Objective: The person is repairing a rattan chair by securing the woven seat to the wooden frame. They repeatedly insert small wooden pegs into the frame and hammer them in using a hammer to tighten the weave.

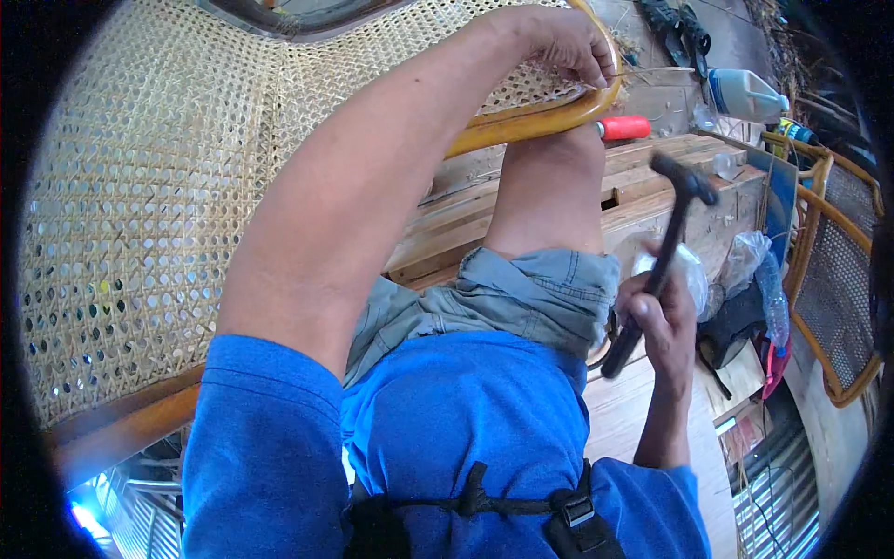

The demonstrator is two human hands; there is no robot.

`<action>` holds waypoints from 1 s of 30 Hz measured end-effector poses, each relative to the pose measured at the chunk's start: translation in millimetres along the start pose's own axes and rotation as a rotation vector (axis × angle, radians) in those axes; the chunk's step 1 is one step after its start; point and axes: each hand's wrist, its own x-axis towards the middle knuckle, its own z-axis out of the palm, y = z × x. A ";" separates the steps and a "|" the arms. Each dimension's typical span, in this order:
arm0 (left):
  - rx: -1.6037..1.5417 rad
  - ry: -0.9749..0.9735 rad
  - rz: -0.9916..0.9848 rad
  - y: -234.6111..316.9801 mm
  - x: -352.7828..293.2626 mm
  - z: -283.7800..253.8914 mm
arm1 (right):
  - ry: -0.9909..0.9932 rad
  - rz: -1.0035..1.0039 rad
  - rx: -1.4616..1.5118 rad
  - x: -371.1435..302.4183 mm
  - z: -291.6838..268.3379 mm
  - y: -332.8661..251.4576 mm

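Note:
My right hand (663, 326) grips a dark hammer (677, 228) by its handle, with the head raised at the top. At the rounded corner of a yellow-brown rattan frame (535, 123), my left hand (579, 58) is closed in a pinch. A thin, light strip (656, 70), apparently cane, sticks out to the right from its fingertips; its other end is hidden. Woven cane mesh (168, 214) spreads from the left side up to that frame, passing beneath my left arm. The hammer is apart from the frame.
A red-handled tool (624, 128) lies on the slatted wooden bench (643, 177), beside my knee. Farther right are a white jug (747, 95), clear plastic bags (745, 256) and another cane-panelled rattan frame (843, 270). Black sandals (675, 33) lie at the far right.

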 end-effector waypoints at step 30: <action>-0.209 -0.025 -0.170 6.0 -5.3 -3.6 | -0.012 -0.060 -0.841 97.9 25.1 -20.2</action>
